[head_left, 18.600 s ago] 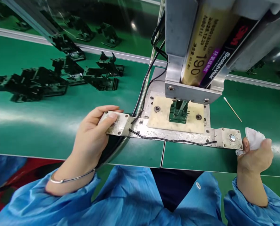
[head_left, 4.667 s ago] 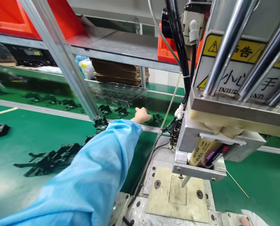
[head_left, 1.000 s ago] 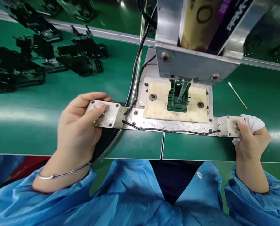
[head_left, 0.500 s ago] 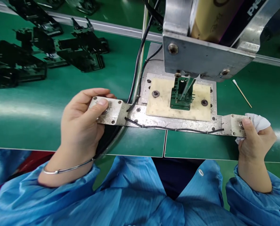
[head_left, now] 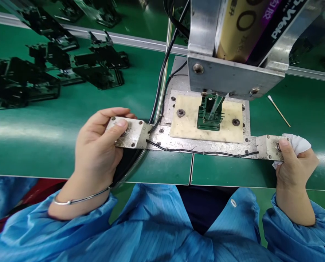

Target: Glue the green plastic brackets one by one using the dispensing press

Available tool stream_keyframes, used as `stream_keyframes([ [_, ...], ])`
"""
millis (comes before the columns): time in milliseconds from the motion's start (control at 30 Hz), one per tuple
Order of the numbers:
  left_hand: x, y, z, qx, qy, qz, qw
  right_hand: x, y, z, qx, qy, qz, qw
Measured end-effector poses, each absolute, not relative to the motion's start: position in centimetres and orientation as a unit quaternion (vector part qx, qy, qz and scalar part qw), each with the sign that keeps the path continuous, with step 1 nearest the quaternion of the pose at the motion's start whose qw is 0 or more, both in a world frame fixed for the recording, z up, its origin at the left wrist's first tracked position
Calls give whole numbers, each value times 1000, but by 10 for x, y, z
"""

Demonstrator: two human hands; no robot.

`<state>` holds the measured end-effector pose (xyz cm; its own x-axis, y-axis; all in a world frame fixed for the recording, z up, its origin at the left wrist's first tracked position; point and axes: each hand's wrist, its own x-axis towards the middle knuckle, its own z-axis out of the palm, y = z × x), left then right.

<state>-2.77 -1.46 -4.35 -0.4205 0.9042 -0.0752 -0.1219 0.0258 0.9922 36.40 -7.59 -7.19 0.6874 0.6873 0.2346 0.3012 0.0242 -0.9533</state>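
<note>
My left hand (head_left: 99, 142) is closed round the left push-button box (head_left: 135, 133), its thumb over the button. At the other end of the metal bar, my right hand (head_left: 295, 160) grips the right push-button box (head_left: 270, 147) with its thumb on that button. A crumpled white cloth (head_left: 300, 143) is tucked in the same hand. Between the hands, a green circuit-board part (head_left: 208, 122) sits on a cream fixture plate (head_left: 179, 127). A clear dispensing nozzle (head_left: 216, 105) reaches down to the part, below a metal bracket (head_left: 230, 76) carrying a gold and black glue cartridge (head_left: 241, 31).
Several dark circuit-board assemblies (head_left: 102, 69) stand on the green table at the left. A cotton swab (head_left: 279, 111) lies right of the fixture. Black cables (head_left: 160, 80) and a clear tube run past the left button box. A metal rail (head_left: 143, 43) crosses behind.
The view has shifted slightly, so the table and fixture appear a little lower. Both hands keep their hold on the button boxes; nozzle and part look unchanged.
</note>
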Motion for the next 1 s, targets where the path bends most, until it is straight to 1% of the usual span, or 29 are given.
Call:
stream_keyframes([
  [667,-29,-16,-41,327,599,594,425,363,-77,-74,-694,-333,171,615],
  [1000,-28,-16,-43,328,595,596,428,364,-80,-74,-692,-352,168,608],
])
